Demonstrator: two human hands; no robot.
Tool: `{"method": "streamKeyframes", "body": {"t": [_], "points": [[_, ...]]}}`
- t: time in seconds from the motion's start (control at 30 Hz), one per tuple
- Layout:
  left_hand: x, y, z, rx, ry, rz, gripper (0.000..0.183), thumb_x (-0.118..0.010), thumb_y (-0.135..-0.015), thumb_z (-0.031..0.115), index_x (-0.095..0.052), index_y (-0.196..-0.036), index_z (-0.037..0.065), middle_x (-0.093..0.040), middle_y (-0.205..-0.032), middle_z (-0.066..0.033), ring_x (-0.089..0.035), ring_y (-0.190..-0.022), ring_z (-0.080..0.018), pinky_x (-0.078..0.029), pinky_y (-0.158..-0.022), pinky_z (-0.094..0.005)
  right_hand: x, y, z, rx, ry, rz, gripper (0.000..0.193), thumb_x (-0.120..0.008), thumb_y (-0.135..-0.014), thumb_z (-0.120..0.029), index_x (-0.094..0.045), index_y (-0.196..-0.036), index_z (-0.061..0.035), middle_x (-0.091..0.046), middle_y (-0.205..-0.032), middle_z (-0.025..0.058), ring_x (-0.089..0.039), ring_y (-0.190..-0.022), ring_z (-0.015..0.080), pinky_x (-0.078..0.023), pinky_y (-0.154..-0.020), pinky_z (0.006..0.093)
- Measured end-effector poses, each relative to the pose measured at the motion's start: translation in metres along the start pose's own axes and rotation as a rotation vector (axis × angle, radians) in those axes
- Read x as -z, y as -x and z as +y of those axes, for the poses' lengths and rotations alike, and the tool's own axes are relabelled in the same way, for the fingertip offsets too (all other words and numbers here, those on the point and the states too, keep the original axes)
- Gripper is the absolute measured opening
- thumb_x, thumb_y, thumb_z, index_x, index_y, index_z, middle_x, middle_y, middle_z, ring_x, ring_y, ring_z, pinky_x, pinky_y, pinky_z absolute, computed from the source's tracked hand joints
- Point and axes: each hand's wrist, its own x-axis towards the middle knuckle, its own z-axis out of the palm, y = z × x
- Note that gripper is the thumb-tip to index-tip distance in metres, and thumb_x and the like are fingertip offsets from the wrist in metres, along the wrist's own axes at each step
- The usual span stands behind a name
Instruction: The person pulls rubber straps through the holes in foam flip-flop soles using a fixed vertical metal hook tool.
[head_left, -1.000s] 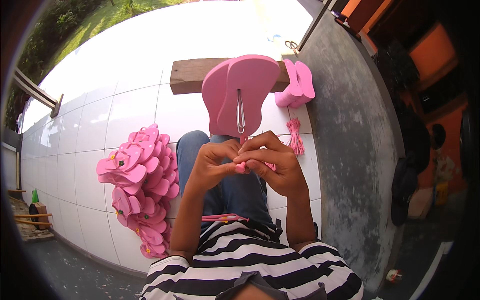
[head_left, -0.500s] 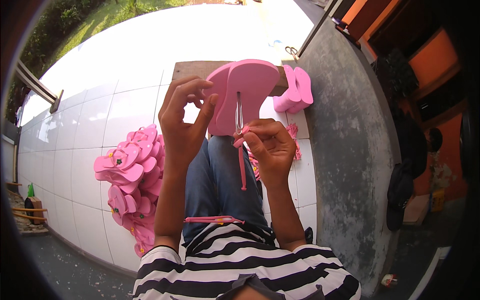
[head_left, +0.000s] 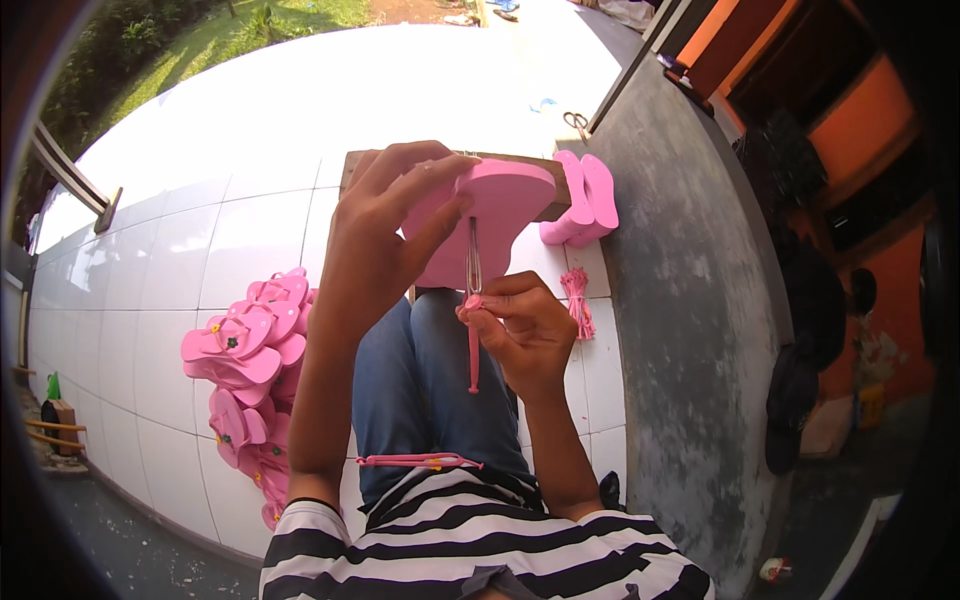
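Two hands show: we see the left hand (head_left: 375, 235) at 10 o'clock gripping the pink sole (head_left: 510, 215) at 12, thumb on its face; right hand (head_left: 532, 335) at 4 pinches a pink strap (head_left: 473, 355) by the metal loop (head_left: 474, 262); we note flip-flops (head_left: 235, 350) at 8.

I count two hands: left hand (head_left: 385, 225), right hand (head_left: 527, 325); one pinched strap (head_left: 473, 352), one loose strap (head_left: 435, 463), one strap bundle (head_left: 577, 303), one scissors (head_left: 579, 127), one wood block (head_left: 555, 203) (heaped flip-flops (head_left: 245, 360) overlap, can't total).
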Motion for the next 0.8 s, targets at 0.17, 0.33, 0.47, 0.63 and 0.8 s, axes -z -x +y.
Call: {"method": "streamKeyframes", "body": {"t": [0.17,0.33,0.47,0.63,0.8], "points": [[0.000,0.002,0.006,-0.009,-0.024,0.042,0.026,-0.078,-0.080,0.009,-0.071,-0.105,0.008,-0.066,-0.107,-0.0060,-0.065,-0.090,-0.0235,-0.054,-0.076,-0.0359,0.005,0.004,0.007,-0.171,-0.242,0.030,0.014,-0.069,-0.086,0.009,-0.065,-0.097,0.0022,-0.064,-0.101,0.0102,-0.066,-0.096,0.0175,-0.054,-0.087,0.0312],[0.001,0.003,0.010,-0.106,-0.141,0.062,0.023,-0.079,-0.077,0.010,-0.070,-0.098,0.007,-0.067,-0.102,-0.0042,-0.066,-0.091,-0.0238,-0.055,-0.075,-0.0357,0.007,-0.013,-0.011,-0.300,-0.128,-0.039,0.012,-0.070,-0.084,0.009,-0.064,-0.091,0.0027,-0.061,-0.097,0.0080,-0.063,-0.086,0.0133,-0.053,-0.074,0.0272],[0.000,0.006,0.016,-0.208,-0.246,0.076,0.025,-0.079,-0.076,0.007,-0.070,-0.100,0.006,-0.070,-0.093,-0.0071,-0.068,-0.081,-0.0234,-0.055,-0.066,-0.0338,0.022,-0.029,-0.018,-0.415,-0.071,-0.179,0.010,-0.071,-0.086,0.004,-0.065,-0.094,0.0020,-0.064,-0.096,0.0053,-0.064,-0.089,0.0122,-0.053,-0.081,0.0268],[-0.009,0.012,0.018,-0.071,-0.128,-0.017,0.029,-0.078,-0.079,0.012,-0.065,-0.104,0.005,-0.070,-0.089,-0.0107,-0.068,-0.073,-0.0248,-0.056,-0.067,-0.0345,0.034,-0.039,-0.005,-0.413,-0.160,-0.229,0.012,-0.071,-0.088,0.001,-0.067,-0.099,0.0011,-0.066,-0.094,0.0043,-0.065,-0.087,0.0129,-0.053,-0.083,0.0267],[-0.008,0.027,0.012,0.144,0.192,0.001,0.026,-0.075,-0.084,0.008,-0.063,-0.107,0.000,-0.069,-0.084,-0.0074,-0.065,-0.069,-0.0122,-0.051,-0.061,-0.0281,0.010,-0.024,-0.010,-0.414,-0.212,-0.009,0.015,-0.072,-0.087,-0.002,-0.069,-0.102,0.0003,-0.067,-0.097,0.0065,-0.064,-0.088,0.0139,-0.052,-0.076,0.0269]]}}
